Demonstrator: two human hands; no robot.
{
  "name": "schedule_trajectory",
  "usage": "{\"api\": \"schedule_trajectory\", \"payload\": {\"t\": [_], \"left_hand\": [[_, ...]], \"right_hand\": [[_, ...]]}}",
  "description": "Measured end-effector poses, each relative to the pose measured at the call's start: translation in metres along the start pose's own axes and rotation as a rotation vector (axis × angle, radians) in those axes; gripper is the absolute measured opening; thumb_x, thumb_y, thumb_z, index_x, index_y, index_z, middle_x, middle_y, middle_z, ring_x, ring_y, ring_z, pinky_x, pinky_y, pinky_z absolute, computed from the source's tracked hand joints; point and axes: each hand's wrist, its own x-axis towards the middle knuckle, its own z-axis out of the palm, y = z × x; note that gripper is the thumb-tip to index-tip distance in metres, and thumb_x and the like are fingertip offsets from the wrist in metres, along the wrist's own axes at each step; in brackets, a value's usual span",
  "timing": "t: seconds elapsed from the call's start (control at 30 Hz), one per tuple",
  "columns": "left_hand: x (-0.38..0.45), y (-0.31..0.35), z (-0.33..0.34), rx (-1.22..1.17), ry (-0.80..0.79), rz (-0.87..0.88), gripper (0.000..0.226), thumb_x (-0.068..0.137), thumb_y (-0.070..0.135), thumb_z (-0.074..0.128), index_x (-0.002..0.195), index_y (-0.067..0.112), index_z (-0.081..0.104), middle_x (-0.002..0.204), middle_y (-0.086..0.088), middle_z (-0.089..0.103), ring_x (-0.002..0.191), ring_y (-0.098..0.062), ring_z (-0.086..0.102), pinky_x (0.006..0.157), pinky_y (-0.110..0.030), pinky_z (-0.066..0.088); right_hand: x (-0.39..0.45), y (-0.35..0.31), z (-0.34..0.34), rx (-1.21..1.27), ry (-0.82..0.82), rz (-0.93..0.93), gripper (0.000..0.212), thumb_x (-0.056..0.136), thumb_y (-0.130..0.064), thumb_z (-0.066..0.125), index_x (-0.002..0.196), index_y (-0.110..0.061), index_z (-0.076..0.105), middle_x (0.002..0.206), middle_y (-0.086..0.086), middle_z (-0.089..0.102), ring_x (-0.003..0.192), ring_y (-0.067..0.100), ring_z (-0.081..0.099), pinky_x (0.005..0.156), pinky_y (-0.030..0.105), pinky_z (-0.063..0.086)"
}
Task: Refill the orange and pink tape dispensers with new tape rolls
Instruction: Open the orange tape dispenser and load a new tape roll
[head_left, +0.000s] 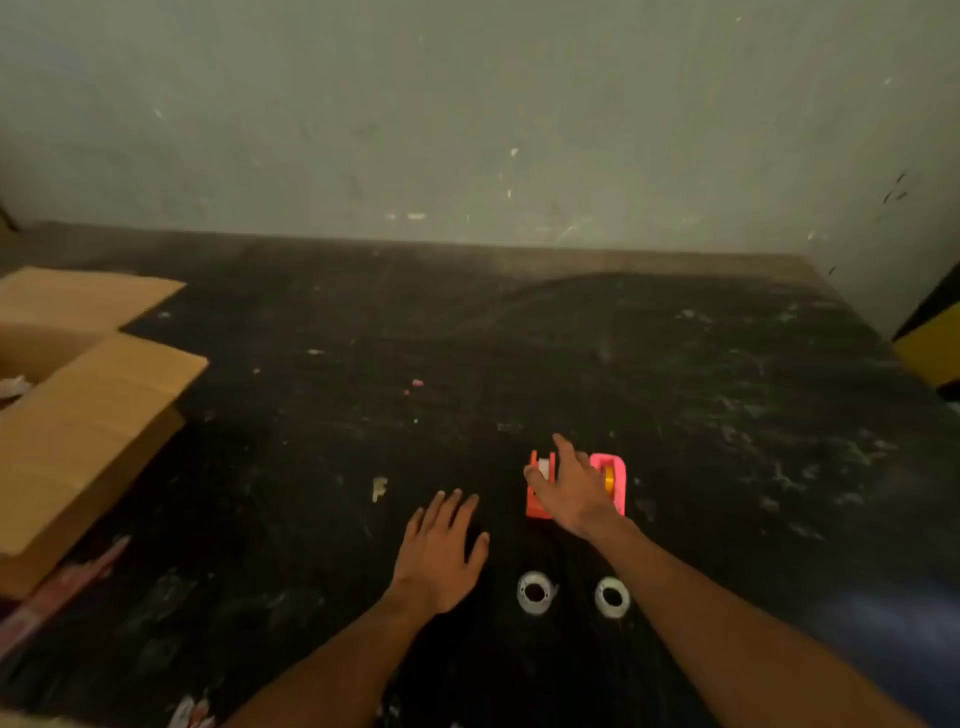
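Right hand (569, 491), fingers spread and empty, reaching over small orange plastic tape dispenser (537, 493); next, grasp it; left hand (441, 553) flat, empty.

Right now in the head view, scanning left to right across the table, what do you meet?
Cardboard box → left hand → left tape roll → orange tape dispenser → right tape roll → pink tape dispenser. The right hand overlaps both dispensers, so it is left out.
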Motion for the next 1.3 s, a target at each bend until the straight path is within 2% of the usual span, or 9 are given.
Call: {"api": "schedule_trajectory", "payload": {"t": [0.2, 0.7, 0.8, 0.87, 0.93, 1.0, 1.07, 1.17, 1.3], "left_hand": [[-0.014, -0.015, 0.045, 0.09, 0.003, 0.016, 0.069, 0.096, 0.057, 0.018, 0.157, 0.029, 0.003, 0.168, -0.002, -0.007, 0.152, -0.022, -0.016, 0.123, -0.048, -0.007], [-0.01, -0.019, 0.046, 0.035, 0.021, 0.003, 0.069, 0.092, 0.061, 0.021, 0.155, 0.032, 0.013, 0.168, 0.0, 0.002, 0.153, -0.019, -0.009, 0.122, -0.047, -0.005], [-0.008, -0.018, 0.037, -0.12, -0.005, -0.031, 0.066, 0.094, 0.053, 0.04, 0.154, 0.032, 0.022, 0.168, 0.001, 0.006, 0.154, -0.018, -0.006, 0.122, -0.045, -0.007], [-0.004, -0.013, 0.024, -0.299, -0.06, -0.088, 0.06, 0.096, 0.037, 0.052, 0.152, 0.03, 0.03, 0.167, -0.001, 0.014, 0.154, -0.019, 0.0, 0.122, -0.045, -0.006], [-0.005, 0.0, 0.005, -0.587, -0.063, -0.152, 0.054, 0.098, 0.025, 0.056, 0.148, 0.033, 0.037, 0.161, -0.003, 0.032, 0.149, -0.019, 0.025, 0.121, -0.038, 0.012], [-0.012, 0.018, -0.013, -0.914, -0.042, -0.171, 0.05, 0.098, 0.023, 0.059, 0.14, 0.046, 0.043, 0.147, -0.003, 0.052, 0.121, -0.008, 0.058, 0.103, -0.023, 0.041], [-0.021, 0.037, -0.027, -1.158, -0.121, -0.178, 0.047, 0.097, 0.03, 0.06, 0.127, 0.063, 0.044, 0.133, 0.003, 0.059, 0.104, -0.008, 0.067, 0.085, -0.024, 0.051], [-0.033, 0.054, -0.036, -1.323, -0.236, -0.229, 0.046, 0.096, 0.03, 0.063, 0.126, 0.061, 0.049, 0.131, 0.004, 0.06, 0.114, -0.019, 0.064, 0.081, -0.034, 0.058], [-0.046, 0.058, -0.033, -1.416, -0.26, -0.277, 0.048, 0.095, 0.013, 0.064, 0.129, 0.047, 0.057, 0.133, -0.007, 0.059, 0.115, -0.028, 0.065, 0.088, -0.049, 0.06]], "right_hand": [[0.014, 0.002, 0.035, 0.01, 0.058, 0.152, 0.093, 0.089, -0.047, 0.062, 0.155, -0.016, 0.005, 0.157, 0.018, 0.028, 0.14, 0.036, 0.034, 0.112, 0.05, 0.035], [0.031, 0.004, 0.043, 0.128, 0.072, 0.23, 0.083, 0.086, -0.02, 0.07, 0.152, -0.016, 0.02, 0.147, 0.019, 0.035, 0.131, 0.036, 0.043, 0.108, 0.05, 0.041], [0.014, 0.007, 0.034, 0.295, 0.005, 0.149, 0.082, 0.091, -0.017, 0.067, 0.153, -0.022, 0.014, 0.137, 0.009, 0.046, 0.105, 0.018, 0.061, 0.084, 0.031, 0.057], [-0.004, 0.009, 0.029, 0.319, -0.049, 0.096, 0.081, 0.092, -0.017, 0.065, 0.154, -0.026, 0.012, 0.12, -0.003, 0.052, 0.079, 0.003, 0.06, 0.056, 0.013, 0.049], [-0.024, 0.011, 0.025, 0.331, -0.077, 0.045, 0.082, 0.092, -0.016, 0.066, 0.153, -0.026, 0.013, 0.119, -0.006, 0.051, 0.078, -0.003, 0.057, 0.051, 0.009, 0.047], [-0.045, 0.011, 0.021, 0.332, -0.089, -0.004, 0.082, 0.09, -0.016, 0.069, 0.153, -0.022, 0.016, 0.124, -0.005, 0.05, 0.084, -0.002, 0.058, 0.06, 0.005, 0.049], [-0.064, 0.011, 0.018, 0.351, -0.119, -0.05, 0.083, 0.088, -0.015, 0.071, 0.153, -0.021, 0.019, 0.133, -0.001, 0.052, 0.103, 0.006, 0.06, 0.086, 0.016, 0.051], [-0.088, 0.01, 0.01, 0.38, -0.224, -0.085, 0.087, 0.086, -0.013, 0.073, 0.153, -0.022, 0.019, 0.143, 0.004, 0.049, 0.126, 0.016, 0.053, 0.108, 0.042, 0.045], [-0.105, 0.018, -0.009, 0.475, -0.426, -0.048, 0.085, 0.088, -0.018, 0.071, 0.154, -0.026, 0.018, 0.139, -0.002, 0.054, 0.126, 0.013, 0.054, 0.109, 0.041, 0.044]]}}
